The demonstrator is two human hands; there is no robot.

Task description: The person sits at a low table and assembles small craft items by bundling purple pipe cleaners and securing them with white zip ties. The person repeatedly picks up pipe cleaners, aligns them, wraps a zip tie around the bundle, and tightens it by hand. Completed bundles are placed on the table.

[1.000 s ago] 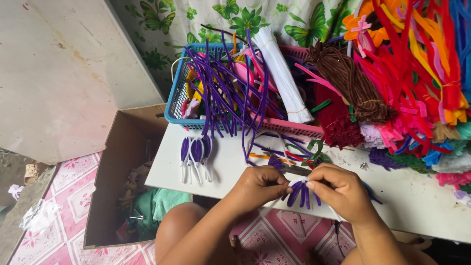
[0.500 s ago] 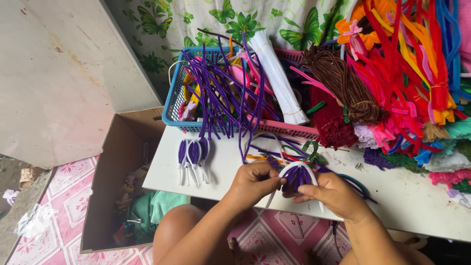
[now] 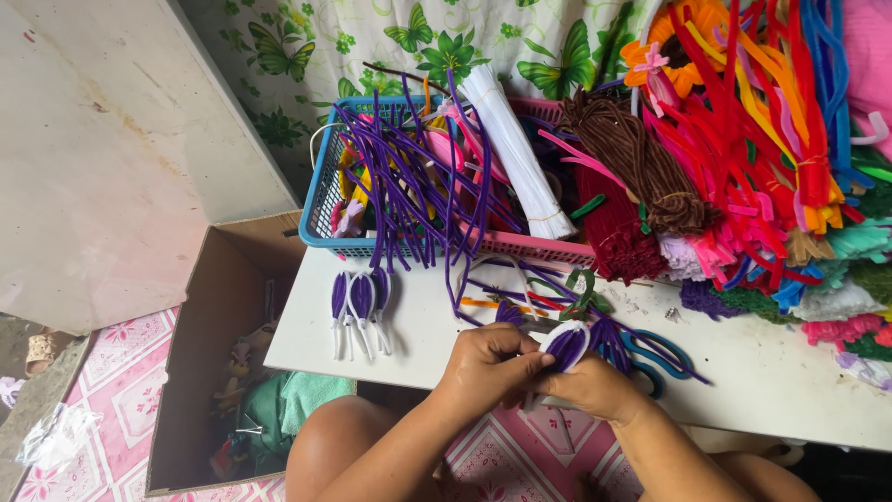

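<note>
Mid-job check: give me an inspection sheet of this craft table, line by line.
Surface: white table, partly bare near the front edge.
Job's things: purple-and-white petal held in both hands; three finished petals lie at left.
Clutter: blue basket of purple stems, white bundle, brown bundle, mixed coloured pile, scissors.
Grippers: left hand and right hand pinch the petal.
Cables: nothing seen.
Surroundings: open box on the floor, butterfly cloth behind.
</note>
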